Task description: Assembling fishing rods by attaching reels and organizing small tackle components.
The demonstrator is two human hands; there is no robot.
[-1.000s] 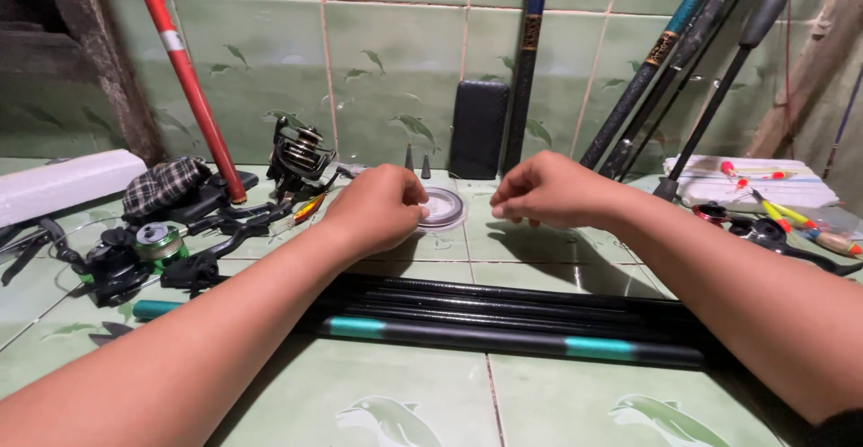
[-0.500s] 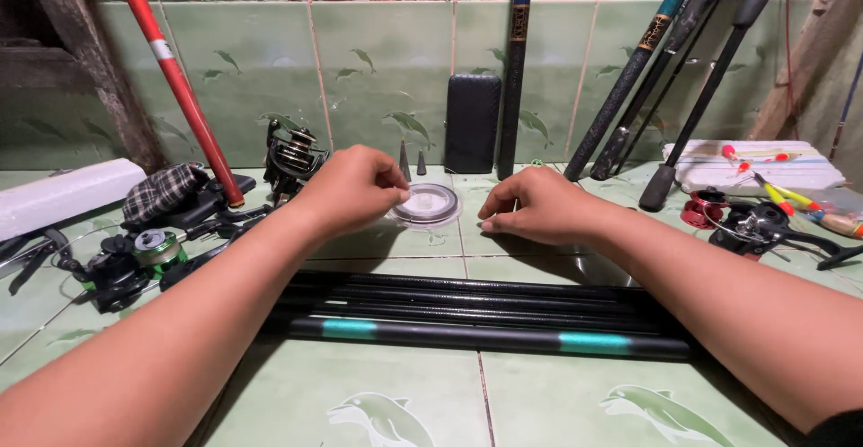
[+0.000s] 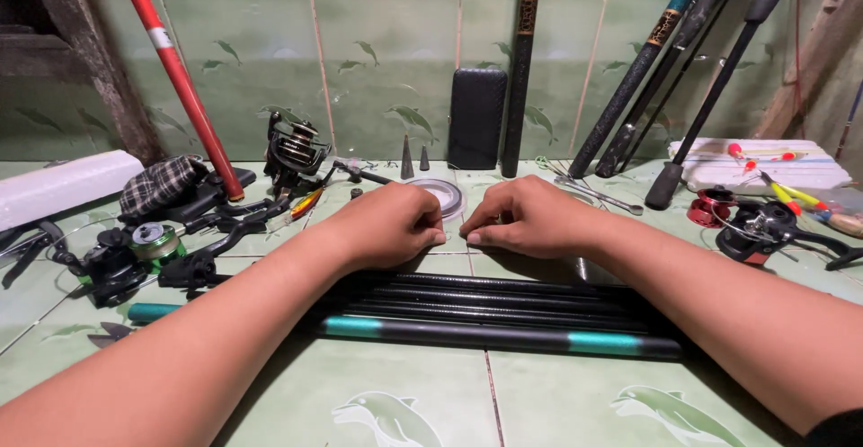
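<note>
Close together, left hand (image 3: 388, 225) and right hand (image 3: 530, 219), pinched grips, contents unclear, beside round clear line spool (image 3: 442, 194).

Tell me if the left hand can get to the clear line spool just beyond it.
Probably yes. The left hand lies right beside the clear line spool, and nothing stands between them; the right hand is off to the other side.

Single head-worn view, close above the tiled floor (image 3: 404, 402), angled down and forward toward the tiled wall (image 3: 387, 60).
</note>
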